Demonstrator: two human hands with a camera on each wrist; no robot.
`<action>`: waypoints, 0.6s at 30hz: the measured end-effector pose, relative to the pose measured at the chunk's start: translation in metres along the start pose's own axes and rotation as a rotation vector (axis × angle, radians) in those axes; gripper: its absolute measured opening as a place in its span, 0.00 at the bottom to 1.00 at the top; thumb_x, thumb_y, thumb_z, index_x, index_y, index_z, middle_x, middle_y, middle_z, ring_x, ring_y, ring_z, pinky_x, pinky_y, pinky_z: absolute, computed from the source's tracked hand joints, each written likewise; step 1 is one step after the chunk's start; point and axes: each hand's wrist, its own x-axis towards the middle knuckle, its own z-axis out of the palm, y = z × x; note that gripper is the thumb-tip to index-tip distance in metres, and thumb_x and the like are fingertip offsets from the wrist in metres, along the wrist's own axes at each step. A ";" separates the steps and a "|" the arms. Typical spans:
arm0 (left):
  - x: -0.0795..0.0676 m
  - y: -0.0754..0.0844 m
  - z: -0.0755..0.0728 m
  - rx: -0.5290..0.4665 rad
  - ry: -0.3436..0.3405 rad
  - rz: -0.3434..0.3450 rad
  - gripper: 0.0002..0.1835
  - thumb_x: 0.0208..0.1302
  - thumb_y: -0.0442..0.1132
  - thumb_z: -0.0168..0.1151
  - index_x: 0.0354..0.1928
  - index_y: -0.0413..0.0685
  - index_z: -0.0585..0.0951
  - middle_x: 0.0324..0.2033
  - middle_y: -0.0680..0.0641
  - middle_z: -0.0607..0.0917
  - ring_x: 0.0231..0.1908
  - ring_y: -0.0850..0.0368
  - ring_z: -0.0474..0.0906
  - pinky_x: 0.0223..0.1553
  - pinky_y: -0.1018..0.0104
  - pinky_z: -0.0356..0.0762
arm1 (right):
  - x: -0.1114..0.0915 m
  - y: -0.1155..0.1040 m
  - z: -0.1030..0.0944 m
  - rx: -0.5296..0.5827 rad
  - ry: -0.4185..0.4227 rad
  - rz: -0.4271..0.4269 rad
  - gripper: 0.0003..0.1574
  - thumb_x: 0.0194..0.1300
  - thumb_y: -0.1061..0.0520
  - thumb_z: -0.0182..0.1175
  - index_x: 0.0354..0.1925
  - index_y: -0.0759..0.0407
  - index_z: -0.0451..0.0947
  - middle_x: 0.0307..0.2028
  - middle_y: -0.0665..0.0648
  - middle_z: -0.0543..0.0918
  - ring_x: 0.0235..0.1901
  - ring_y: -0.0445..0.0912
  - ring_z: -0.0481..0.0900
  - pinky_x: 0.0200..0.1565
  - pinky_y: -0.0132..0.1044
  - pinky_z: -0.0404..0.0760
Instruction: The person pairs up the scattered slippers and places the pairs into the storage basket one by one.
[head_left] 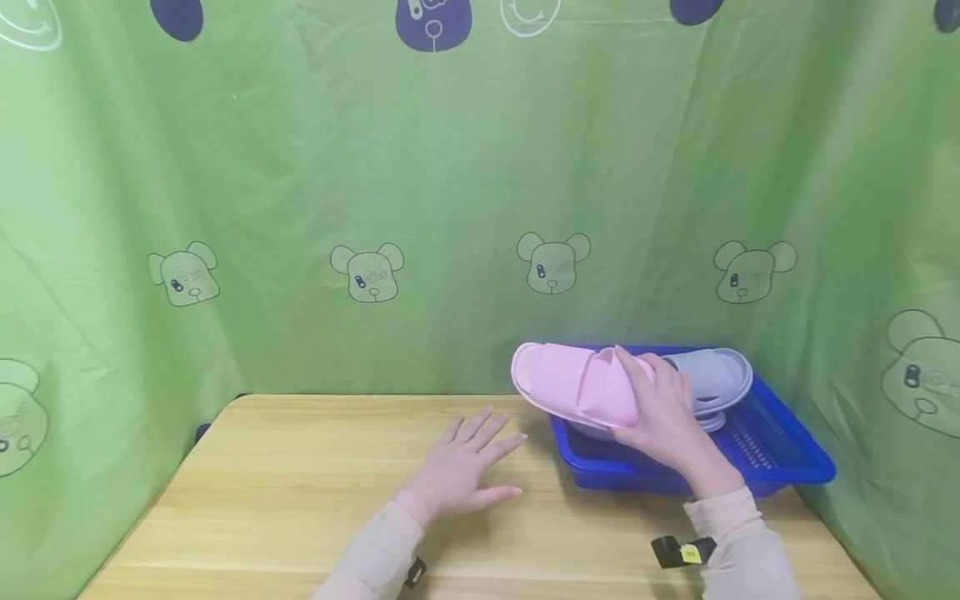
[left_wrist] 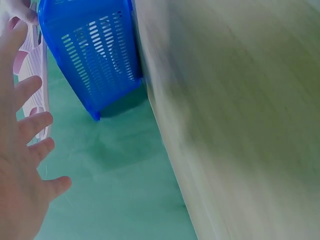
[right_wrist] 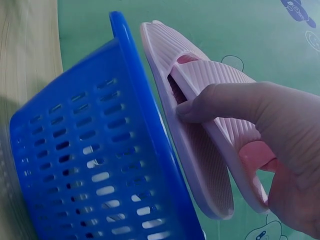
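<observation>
A pair of pink slippers (head_left: pixel 577 383), one nested against the other, is gripped by my right hand (head_left: pixel 663 412) above the left part of a blue basket (head_left: pixel 795 467). In the right wrist view the thumb presses on one pink slipper (right_wrist: pixel 200 170) while the fingers are mostly hidden behind the other. Grey slippers (head_left: pixel 712 379) lie in the basket behind that hand. My left hand (head_left: pixel 465 471) is held over the table left of the basket, fingers spread and holding nothing. Its fingers also show at the edge of the left wrist view.
The wooden table (head_left: pixel 300 483) reaches left and forward of the basket. A green curtain (head_left: pixel 450 167) with bear-face prints hangs close behind the table and along both sides. Black straps with camera mounts are on both wrists.
</observation>
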 end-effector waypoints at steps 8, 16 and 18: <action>0.006 0.009 -0.003 0.005 -0.009 0.036 0.40 0.62 0.75 0.44 0.74 0.73 0.55 0.76 0.49 0.56 0.76 0.45 0.50 0.71 0.37 0.54 | -0.002 0.008 -0.006 -0.018 0.001 -0.001 0.72 0.28 0.57 0.78 0.73 0.56 0.55 0.59 0.76 0.63 0.56 0.68 0.61 0.55 0.66 0.58; 0.016 0.016 0.004 -0.024 -0.047 0.043 0.41 0.62 0.77 0.41 0.75 0.75 0.52 0.77 0.52 0.51 0.77 0.48 0.44 0.73 0.38 0.49 | -0.005 0.014 -0.013 -0.039 0.023 -0.014 0.72 0.28 0.57 0.78 0.72 0.56 0.56 0.58 0.76 0.64 0.54 0.68 0.62 0.53 0.66 0.57; 0.017 0.019 0.003 -0.031 -0.054 0.046 0.41 0.62 0.76 0.42 0.75 0.75 0.53 0.77 0.52 0.51 0.77 0.47 0.44 0.73 0.37 0.49 | -0.005 0.015 -0.013 -0.043 0.026 -0.014 0.72 0.27 0.57 0.78 0.72 0.56 0.56 0.58 0.76 0.64 0.54 0.68 0.62 0.54 0.66 0.57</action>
